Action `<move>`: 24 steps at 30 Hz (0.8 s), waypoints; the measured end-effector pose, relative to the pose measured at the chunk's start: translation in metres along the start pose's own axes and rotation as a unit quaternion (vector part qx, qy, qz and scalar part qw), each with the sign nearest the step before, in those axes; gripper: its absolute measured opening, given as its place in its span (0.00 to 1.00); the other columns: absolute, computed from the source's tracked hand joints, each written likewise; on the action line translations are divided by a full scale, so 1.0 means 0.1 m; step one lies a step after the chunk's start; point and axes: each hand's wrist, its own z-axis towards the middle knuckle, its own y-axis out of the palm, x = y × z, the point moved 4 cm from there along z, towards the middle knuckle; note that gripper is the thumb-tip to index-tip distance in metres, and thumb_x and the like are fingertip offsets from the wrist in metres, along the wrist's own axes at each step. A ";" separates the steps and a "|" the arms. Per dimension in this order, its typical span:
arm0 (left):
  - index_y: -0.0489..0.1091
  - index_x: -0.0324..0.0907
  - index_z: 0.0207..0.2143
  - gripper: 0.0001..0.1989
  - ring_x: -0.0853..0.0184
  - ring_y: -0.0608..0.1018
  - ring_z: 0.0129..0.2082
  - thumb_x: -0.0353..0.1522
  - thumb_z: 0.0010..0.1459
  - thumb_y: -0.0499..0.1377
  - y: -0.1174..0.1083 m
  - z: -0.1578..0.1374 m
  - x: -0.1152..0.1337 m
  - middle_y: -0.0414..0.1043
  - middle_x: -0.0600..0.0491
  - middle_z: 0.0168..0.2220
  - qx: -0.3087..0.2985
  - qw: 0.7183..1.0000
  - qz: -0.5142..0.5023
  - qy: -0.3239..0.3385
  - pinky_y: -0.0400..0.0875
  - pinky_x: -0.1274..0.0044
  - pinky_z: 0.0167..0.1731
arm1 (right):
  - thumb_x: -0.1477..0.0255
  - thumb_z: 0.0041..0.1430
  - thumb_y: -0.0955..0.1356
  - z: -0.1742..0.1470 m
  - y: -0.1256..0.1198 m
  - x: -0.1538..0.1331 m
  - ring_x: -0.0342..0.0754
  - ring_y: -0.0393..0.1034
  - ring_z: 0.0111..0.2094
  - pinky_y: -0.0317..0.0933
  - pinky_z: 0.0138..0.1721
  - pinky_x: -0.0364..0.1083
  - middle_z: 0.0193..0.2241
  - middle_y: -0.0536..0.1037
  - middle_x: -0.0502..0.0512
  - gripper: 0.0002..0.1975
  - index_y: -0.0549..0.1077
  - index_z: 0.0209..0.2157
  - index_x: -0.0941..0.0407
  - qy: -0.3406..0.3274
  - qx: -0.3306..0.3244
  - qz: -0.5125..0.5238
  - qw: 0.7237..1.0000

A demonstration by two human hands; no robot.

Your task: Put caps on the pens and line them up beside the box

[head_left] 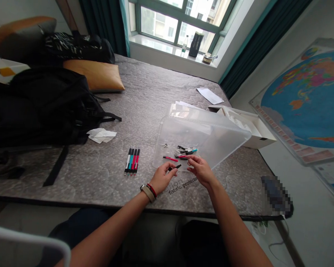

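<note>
My left hand (163, 177) pinches a short black pen part (178, 166) between thumb and fingers, at the open front of a clear plastic bin (228, 138) lying on its side. Just right of it, my right hand (200, 169) has its fingers closed; what they hold is too small to make out. A red pen piece (170, 158) lies in the bin beyond my left hand. Behind my right fingertips is a loose pile of pen parts (185, 150), black, silver, red and teal. To the left, several pens (132, 160) lie side by side in a neat row on the mattress.
Small metal bits (165, 145) lie in the bin. A crumpled tissue (101, 135) and a black backpack (44, 100) are on the left. An open white box (257, 129) stands behind the bin. At the right edge of the mattress (144, 89) lies a blurred dark device (277, 194).
</note>
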 end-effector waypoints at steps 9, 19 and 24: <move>0.66 0.38 0.38 0.16 0.75 0.66 0.18 0.42 0.56 0.60 0.14 0.05 -0.07 0.74 0.53 0.27 -0.008 0.995 -0.081 -0.053 0.57 0.81 0.22 | 0.61 0.48 0.75 -0.09 0.13 -0.01 0.43 0.63 0.30 0.59 0.26 0.40 0.28 0.70 0.50 0.16 0.76 0.38 0.53 0.002 -0.022 0.099 0.995; 0.65 0.38 0.38 0.20 0.78 0.61 0.16 0.45 0.53 0.62 0.09 0.08 -0.09 0.72 0.54 0.27 -0.003 0.990 -0.120 -0.079 0.54 0.82 0.18 | 0.60 0.60 0.67 -0.10 0.24 -0.13 0.44 0.66 0.29 0.62 0.30 0.43 0.32 0.75 0.52 0.13 0.77 0.40 0.54 -0.181 0.023 -0.128 0.975; 0.65 0.38 0.38 0.20 0.78 0.61 0.15 0.45 0.53 0.62 0.04 0.07 -0.07 0.72 0.55 0.26 -0.002 0.989 -0.126 -0.077 0.54 0.82 0.17 | 0.62 0.60 0.67 -0.12 0.30 -0.14 0.46 0.68 0.34 0.63 0.32 0.44 0.36 0.76 0.54 0.12 0.78 0.39 0.53 -0.196 0.010 -0.151 0.969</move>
